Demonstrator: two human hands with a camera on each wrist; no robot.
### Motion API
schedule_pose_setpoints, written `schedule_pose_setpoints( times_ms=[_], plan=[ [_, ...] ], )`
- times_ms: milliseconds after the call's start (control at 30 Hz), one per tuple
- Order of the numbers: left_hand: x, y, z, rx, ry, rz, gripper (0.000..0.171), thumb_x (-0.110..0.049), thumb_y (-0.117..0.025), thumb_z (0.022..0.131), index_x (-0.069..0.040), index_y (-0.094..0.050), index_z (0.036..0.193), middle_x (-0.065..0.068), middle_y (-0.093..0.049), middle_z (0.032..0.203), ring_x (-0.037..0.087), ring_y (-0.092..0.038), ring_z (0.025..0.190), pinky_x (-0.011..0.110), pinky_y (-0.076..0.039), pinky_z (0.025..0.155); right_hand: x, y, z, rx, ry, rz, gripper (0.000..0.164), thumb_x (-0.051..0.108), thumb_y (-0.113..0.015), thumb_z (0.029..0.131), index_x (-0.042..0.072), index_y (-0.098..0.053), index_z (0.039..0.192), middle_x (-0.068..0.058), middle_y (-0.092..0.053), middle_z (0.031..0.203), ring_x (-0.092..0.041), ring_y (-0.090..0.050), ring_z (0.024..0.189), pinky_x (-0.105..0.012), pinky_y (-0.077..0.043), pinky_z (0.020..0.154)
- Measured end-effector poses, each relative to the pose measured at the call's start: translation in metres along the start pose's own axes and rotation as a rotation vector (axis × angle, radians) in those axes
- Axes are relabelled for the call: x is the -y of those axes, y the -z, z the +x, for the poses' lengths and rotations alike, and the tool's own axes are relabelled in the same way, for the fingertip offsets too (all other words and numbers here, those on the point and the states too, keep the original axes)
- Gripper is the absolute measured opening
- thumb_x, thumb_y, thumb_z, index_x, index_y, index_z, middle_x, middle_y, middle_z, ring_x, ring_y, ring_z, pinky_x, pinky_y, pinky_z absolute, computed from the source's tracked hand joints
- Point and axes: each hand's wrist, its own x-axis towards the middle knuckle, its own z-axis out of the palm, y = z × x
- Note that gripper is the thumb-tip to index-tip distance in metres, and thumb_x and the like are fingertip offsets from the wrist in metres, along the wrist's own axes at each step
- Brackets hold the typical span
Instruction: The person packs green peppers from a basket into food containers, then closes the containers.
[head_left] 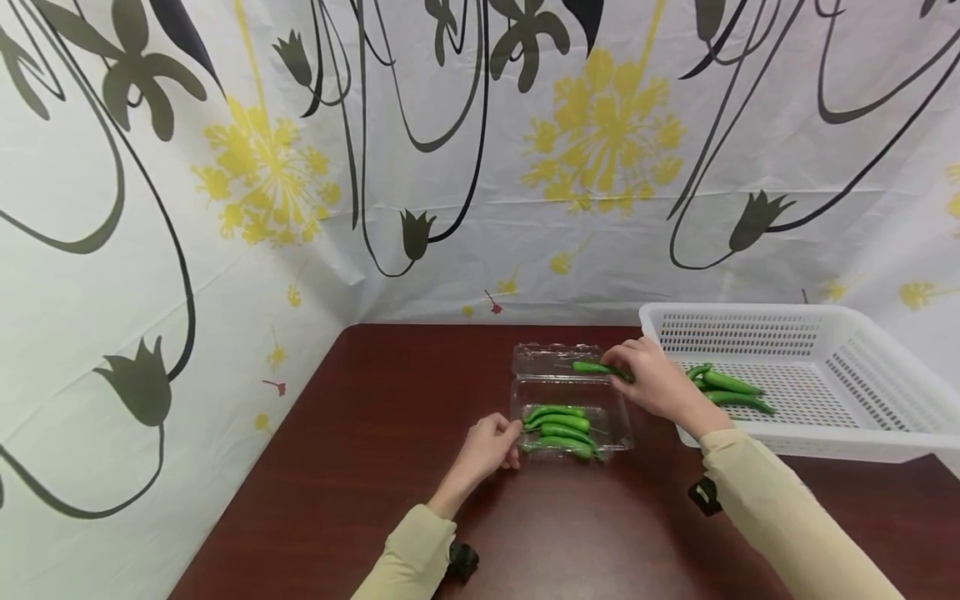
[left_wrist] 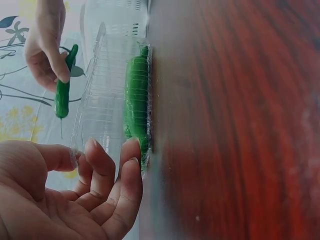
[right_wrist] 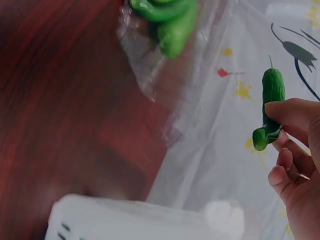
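Observation:
A clear plastic clamshell box stands with its lid folded back on the dark red table, several green chili peppers lying side by side in it. My left hand pinches the box's left edge; in the left wrist view the thumb lies on the rim and the fingers curl beside the wall. Over the raised lid, my right hand holds one green chili pepper between thumb and fingers. In the right wrist view this pepper has its thick stem end pointing down.
A white perforated plastic basket stands to the right, with several more green chili peppers at its left end. Behind the table hangs a white sheet printed with flowers, which also runs along the left side.

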Motion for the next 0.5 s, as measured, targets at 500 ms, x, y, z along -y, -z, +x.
schedule_pose_setpoints(
  times_ms=[500],
  plan=[
    [0.000, 0.000, 0.001, 0.001, -0.006, 0.012, 0.026, -0.021, -0.056, 0.104, -0.003, -0.059, 0.085, 0.005, -0.062, 0.061, 0.019, -0.068, 0.057, 0.039, -0.059, 0.058, 0.008, -0.047, 0.009, 0.098, -0.008, 0.040, 0.014, 0.001, -0.080, 0.081, 0.005, -0.071, 0.091, -0.005, -0.067, 0.087, -0.025, -0.056, 0.083, -0.043, -0.051, 0.074]
  ],
)
